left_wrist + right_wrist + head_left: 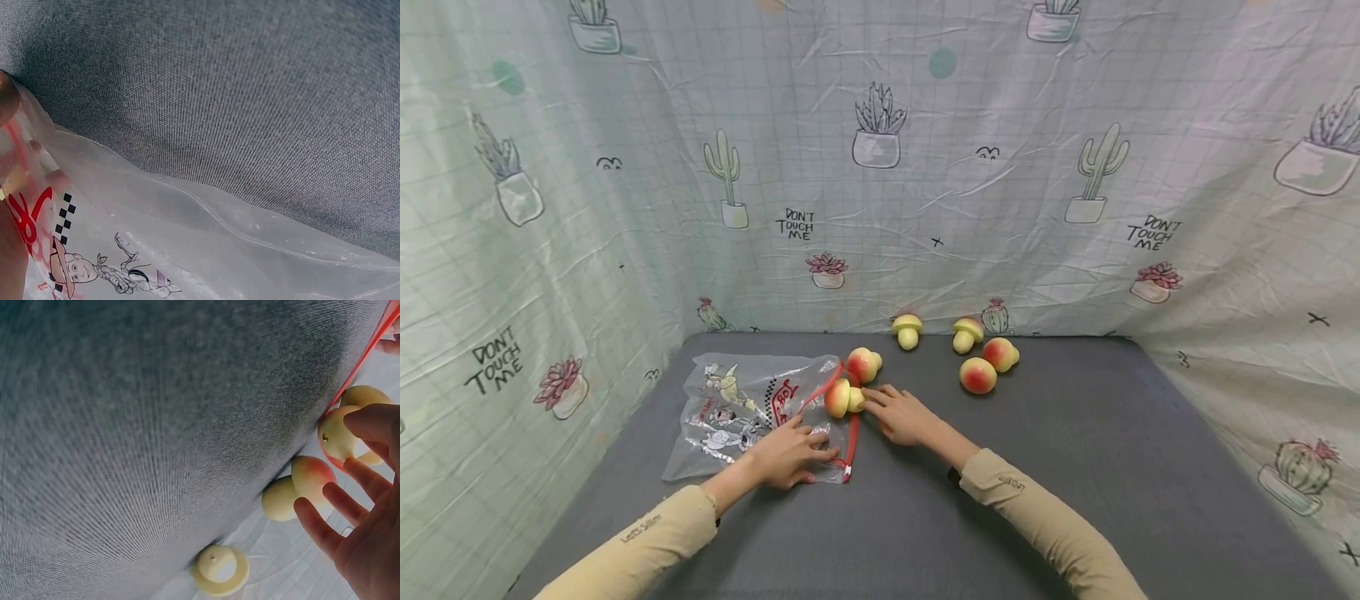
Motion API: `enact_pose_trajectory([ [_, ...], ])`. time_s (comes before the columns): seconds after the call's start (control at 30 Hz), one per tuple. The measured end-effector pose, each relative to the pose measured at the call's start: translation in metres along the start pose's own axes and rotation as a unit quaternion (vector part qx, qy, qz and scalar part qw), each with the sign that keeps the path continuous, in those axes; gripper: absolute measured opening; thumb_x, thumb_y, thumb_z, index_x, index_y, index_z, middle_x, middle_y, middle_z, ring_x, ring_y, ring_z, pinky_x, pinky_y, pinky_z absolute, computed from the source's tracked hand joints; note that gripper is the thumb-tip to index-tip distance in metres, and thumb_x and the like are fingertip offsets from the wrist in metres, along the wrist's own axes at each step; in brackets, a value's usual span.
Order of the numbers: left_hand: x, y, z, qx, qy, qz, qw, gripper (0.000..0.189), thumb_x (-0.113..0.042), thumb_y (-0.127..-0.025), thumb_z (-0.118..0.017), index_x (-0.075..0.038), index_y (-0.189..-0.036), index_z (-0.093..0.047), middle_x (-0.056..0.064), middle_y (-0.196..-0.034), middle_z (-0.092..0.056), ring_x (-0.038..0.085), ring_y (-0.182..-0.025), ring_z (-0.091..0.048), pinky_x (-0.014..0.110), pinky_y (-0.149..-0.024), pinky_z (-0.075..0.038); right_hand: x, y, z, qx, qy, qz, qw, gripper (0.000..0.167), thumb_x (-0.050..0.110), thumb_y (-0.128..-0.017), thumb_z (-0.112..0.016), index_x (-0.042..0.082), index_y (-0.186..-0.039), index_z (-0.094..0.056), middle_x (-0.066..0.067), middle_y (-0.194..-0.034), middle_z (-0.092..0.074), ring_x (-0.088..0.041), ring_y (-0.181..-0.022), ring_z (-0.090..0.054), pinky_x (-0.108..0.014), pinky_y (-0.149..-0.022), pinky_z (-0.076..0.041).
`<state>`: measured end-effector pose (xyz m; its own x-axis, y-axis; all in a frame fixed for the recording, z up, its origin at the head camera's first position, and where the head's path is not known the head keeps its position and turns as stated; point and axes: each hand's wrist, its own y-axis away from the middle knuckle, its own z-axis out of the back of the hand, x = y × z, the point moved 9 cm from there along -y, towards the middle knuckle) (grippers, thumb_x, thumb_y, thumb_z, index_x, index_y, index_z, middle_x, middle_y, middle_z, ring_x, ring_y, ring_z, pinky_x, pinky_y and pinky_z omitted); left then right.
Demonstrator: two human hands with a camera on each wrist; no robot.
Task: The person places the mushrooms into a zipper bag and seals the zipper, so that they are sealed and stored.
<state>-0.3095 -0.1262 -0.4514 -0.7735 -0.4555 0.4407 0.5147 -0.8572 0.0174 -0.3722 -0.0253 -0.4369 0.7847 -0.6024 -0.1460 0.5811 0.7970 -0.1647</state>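
Observation:
A clear plastic zip bag (pixel 700 433) with cartoon prints and a red zip edge lies flat, its mouth facing right. My left hand (pixel 790 454) holds the bag near the lower part of its mouth; in the left wrist view, only bits of its fingers (pixel 7 100) show. At the mouth, my right hand (pixel 904 415) pinches a toy mushroom (pixel 837 398) by its pale stem, cap toward the bag. The right wrist view shows the thumb on that mushroom (pixel 337 434), other fingers spread. Just behind it sits another red-and-yellow mushroom (pixel 862 364), close to the red edge.
Two pale yellow mushrooms (pixel 907 331) (pixel 967 335) stand near the back curtain (pixel 925 275). Two red-capped mushrooms (pixel 978 376) (pixel 1002 354) lie to the right of the bag. All rest on a dark grey table (pixel 1075 433), enclosed by printed cloth on three sides.

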Motion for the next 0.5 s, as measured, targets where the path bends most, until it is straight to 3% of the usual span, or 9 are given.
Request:
enact_pose_trajectory([
  [0.27,-0.0002,-0.0004,-0.0017,0.001,0.001,-0.001,1.0000,0.052,-0.049,-0.077,-0.058,-0.031,-0.125,-0.050,-0.001,-0.109,-0.056,0.019,-0.090,-0.057,0.052,-0.094,-0.037,0.0018,-0.0018,-0.0084,0.016,-0.003,0.000,0.9999,0.047,0.016,-0.087,-0.052,0.021,-0.132,-0.041,0.001,-0.144,-0.032,-0.019,-0.121,-0.040,-0.040,-0.083,-0.047],
  [0.5,0.0000,0.0002,-0.0007,-0.003,0.005,0.000,1.0000,0.052,-0.048,-0.077,-0.059,-0.031,-0.125,-0.050,-0.001,-0.108,-0.056,0.019,-0.089,-0.057,0.052,-0.093,-0.037,0.0042,-0.0056,-0.0065,0.000,0.003,0.005,1.0000,0.053,0.015,-0.085,-0.054,0.021,-0.135,-0.038,0.000,-0.143,-0.033,-0.020,-0.120,-0.042,-0.039,-0.081,-0.047],
])
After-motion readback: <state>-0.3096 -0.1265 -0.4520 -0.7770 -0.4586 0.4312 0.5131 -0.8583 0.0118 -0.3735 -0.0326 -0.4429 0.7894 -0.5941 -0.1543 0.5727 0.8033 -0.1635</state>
